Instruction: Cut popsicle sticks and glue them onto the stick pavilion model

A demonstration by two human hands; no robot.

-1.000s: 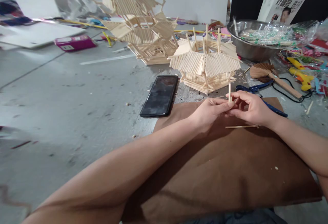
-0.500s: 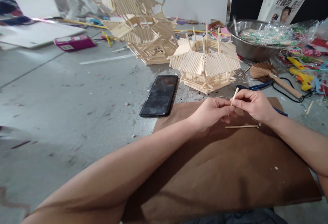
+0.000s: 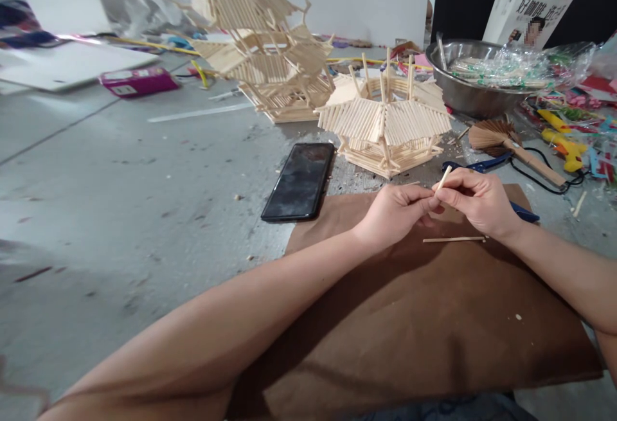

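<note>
Above the far part of a brown sheet (image 3: 414,318), my left hand (image 3: 396,213) and my right hand (image 3: 477,197) meet fingertip to fingertip. Both pinch a short pale wooden stick (image 3: 443,179), whose upper end sticks up between them; its lower part is hidden by fingers. A second thin stick (image 3: 453,239) lies on the sheet just below the hands. Beyond them stands a small hexagonal pavilion model (image 3: 385,119) built from such sticks, with upright posts on top. Blue-handled pliers or scissors (image 3: 523,211) lie partly behind my right hand; their kind is unclear.
A black phone (image 3: 299,182) lies left of the hands. Behind stands a taller stick tower (image 3: 270,54). At the right are a metal bowl (image 3: 475,101) of wrapped sticks, a small brush (image 3: 530,157) and a yellow glue gun (image 3: 569,148). A purple box (image 3: 139,82) sits far left.
The stick between my fingers leans slightly more to the right. Both hands otherwise stay nearly in place, and the whole view has shifted a little.
</note>
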